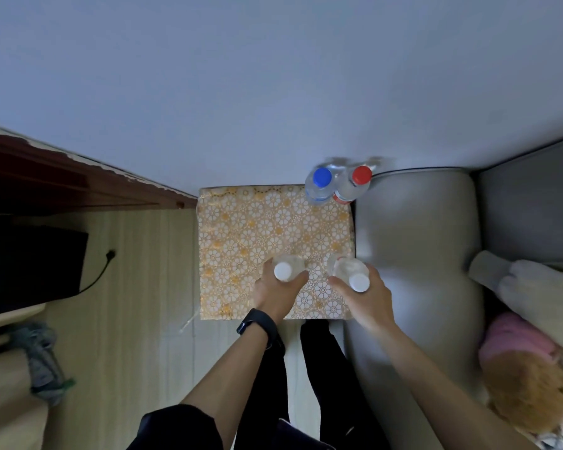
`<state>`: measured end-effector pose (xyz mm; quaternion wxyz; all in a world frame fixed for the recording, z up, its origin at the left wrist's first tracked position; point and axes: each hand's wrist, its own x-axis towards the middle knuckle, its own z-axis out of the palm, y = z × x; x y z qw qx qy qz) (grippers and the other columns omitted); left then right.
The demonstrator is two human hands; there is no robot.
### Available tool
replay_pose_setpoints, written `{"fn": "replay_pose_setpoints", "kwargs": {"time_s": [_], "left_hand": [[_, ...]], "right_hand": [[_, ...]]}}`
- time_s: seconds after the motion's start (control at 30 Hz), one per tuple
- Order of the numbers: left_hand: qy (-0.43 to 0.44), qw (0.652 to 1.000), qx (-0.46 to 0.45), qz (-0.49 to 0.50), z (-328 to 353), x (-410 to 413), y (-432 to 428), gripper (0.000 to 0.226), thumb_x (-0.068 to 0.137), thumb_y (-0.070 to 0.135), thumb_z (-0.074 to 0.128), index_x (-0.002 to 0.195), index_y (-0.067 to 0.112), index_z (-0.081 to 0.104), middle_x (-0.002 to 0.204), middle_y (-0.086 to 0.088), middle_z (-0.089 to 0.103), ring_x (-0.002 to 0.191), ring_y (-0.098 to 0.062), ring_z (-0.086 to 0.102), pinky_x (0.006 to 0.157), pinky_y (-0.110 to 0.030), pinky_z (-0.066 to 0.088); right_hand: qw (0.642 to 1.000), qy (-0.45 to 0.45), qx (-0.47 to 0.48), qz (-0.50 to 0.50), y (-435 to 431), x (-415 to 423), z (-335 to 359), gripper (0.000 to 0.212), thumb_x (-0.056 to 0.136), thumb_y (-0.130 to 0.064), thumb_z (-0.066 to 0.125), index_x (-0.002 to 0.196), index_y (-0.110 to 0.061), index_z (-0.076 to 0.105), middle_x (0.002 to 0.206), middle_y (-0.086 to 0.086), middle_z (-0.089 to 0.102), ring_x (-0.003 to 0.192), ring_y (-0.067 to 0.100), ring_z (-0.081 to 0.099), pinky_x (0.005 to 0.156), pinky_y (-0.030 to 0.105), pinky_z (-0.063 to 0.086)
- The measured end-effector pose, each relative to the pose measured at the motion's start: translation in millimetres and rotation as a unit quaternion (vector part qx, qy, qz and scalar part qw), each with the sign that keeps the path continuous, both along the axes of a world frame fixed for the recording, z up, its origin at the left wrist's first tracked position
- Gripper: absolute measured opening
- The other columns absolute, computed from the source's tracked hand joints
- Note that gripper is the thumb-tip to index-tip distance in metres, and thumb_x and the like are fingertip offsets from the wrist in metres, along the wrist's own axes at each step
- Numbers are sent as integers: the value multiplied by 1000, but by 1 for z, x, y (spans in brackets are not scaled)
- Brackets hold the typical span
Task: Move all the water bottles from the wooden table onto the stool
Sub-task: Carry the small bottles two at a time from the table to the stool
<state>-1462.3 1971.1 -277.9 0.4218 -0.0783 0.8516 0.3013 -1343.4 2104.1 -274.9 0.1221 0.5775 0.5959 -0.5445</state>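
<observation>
Head view: floral-patterned surface (257, 228) against pale wall (273, 92), grey sofa arm (413, 241) alongside.

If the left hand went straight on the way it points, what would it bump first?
Probably the blue-capped bottle at the far corner of the stool. The left hand, gripping a white-capped bottle, points roughly that way, though depth is unclear.

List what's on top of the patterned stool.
Blue-capped bottle and red-capped bottle stand at its far right corner. Left hand grips one white-capped bottle, right hand another, near the front; their bases are hidden.
</observation>
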Motion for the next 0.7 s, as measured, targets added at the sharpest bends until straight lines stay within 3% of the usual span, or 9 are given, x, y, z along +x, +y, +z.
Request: {"fn": "replay_pose_setpoints", "kwargs": {"time_s": [0.1,0.2,0.3,0.4,0.5,0.6,0.7], "left_hand": [[4,999,42,-20,-2,0,31,72,80,46,78,140,26,43,111,2,61,90,-17,62,67,-27,50],[16,997,80,-8,-7,-2,59,73,80,40,80,141,27,42,111,3,62,86,-10,61,59,-19,44],[41,994,96,10,-11,-4,80,78,80,40,80,145,27,39,114,3,63,94,-18,62,63,-22,45],[48,993,107,31,-16,-11,93,78,79,38,81,144,28,39,114,4,62,100,-21,63,65,-23,46],[21,993,117,-4,-18,-28,96,86,73,36,86,144,27,38,120,5,62,103,-17,62,70,-23,49],[-15,990,120,-70,-20,-43,93,92,71,19,88,146,23,35,122,7,59,111,-19,60,83,-29,49],[-4,989,102,-110,-21,-54,94,81,80,17,80,147,23,34,121,5,59,112,-21,59,77,-23,45]], "right_hand": [[1000,20,18,-12,26,-10,-1,61,75,-41,83,126,-28,53,95,-10,65,82,6,65,58,16,44],[998,47,30,1,48,-24,-2,61,73,-42,85,125,-30,54,102,-9,67,84,-3,62,58,10,42],[996,76,42,19,61,-36,-8,61,72,-42,86,123,-32,55,100,-18,64,85,-5,60,63,8,43],[996,84,38,19,73,-47,-17,60,71,-43,86,122,-31,56,99,-20,63,92,3,62,71,20,47],[995,90,6,38,83,-53,-25,56,70,-38,87,119,-31,59,101,-15,67,95,6,65,69,22,45],[992,109,-21,56,89,-56,-26,56,73,-29,85,122,-31,59,103,-14,68,96,4,65,70,21,45],[990,124,-35,59,92,-63,-23,54,77,-29,83,125,-31,57,107,-18,67,96,-4,61,72,18,44]]}}
